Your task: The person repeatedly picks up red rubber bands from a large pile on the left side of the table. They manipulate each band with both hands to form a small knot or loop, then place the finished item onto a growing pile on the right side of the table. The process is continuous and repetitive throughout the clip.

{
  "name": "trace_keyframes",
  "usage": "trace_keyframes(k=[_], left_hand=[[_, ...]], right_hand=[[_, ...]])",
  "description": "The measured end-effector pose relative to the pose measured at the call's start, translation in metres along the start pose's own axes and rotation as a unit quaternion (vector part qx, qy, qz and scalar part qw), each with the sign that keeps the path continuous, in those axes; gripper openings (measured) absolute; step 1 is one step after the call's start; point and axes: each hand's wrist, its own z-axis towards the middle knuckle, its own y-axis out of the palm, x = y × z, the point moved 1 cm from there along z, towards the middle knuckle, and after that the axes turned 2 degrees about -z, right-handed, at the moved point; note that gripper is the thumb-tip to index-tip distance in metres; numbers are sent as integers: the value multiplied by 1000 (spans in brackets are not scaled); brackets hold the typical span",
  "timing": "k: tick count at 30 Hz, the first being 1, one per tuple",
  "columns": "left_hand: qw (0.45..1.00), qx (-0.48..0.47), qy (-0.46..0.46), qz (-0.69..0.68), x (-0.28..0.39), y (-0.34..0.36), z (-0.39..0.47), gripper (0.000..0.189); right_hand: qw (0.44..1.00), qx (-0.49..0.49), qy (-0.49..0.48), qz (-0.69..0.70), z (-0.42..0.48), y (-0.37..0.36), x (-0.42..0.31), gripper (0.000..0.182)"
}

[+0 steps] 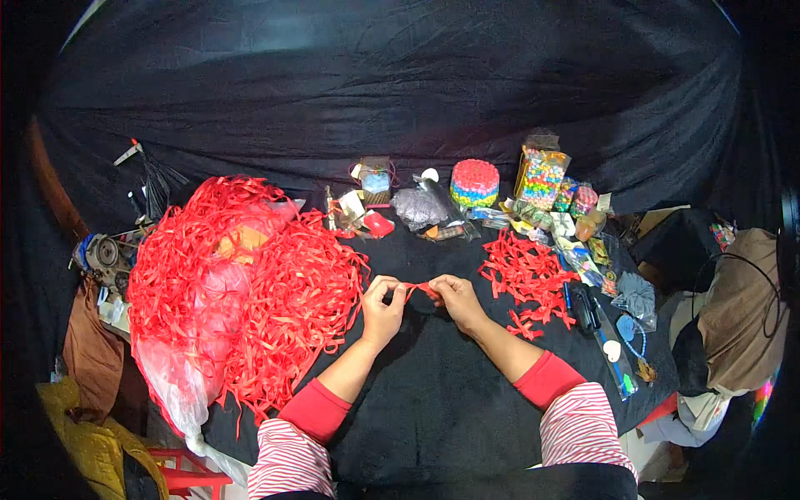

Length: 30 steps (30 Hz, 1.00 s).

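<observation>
Between my two hands stretches a thin red ribbon point(412, 287), above the black cloth of the table. My left hand point(382, 309) pinches one side of it with thumb and forefinger. On the other side, my right hand point(456, 299) grips the ribbon in its fingertips. A large heap of loose red ribbons point(300, 294) lies left of my left hand, partly spilling over a clear plastic bag point(181, 375). To the right of my right hand is a smaller pile of red ribbon bows point(525, 269), a few of them lying apart at its front.
Along the back stand a round pack of coloured beads point(475, 183) and a bead-filled box point(542, 175). Several small packets point(581, 256), a black-handled tool point(585, 310) and a blue beaded string point(640, 340) lie at the right. A machine part point(103, 251) is at the far left.
</observation>
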Motion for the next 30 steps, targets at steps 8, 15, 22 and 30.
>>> trace_keyframes(k=[8,15,22,30], left_hand=[[992,-17,-87,-86,-11,-2,-1,13],[982,-59,-138,-114,-8,0,0,12],[989,-83,-104,-62,-5,1,-1,8],[982,-79,-153,-79,-13,0,-3,7]], right_hand=[[1000,-24,6,-18,-1,1,-5,17],[1000,-24,10,-7,-3,2,-6,23],[997,-56,-18,-55,-5,5,-7,22],[999,-30,-7,-26,-3,2,-3,21]])
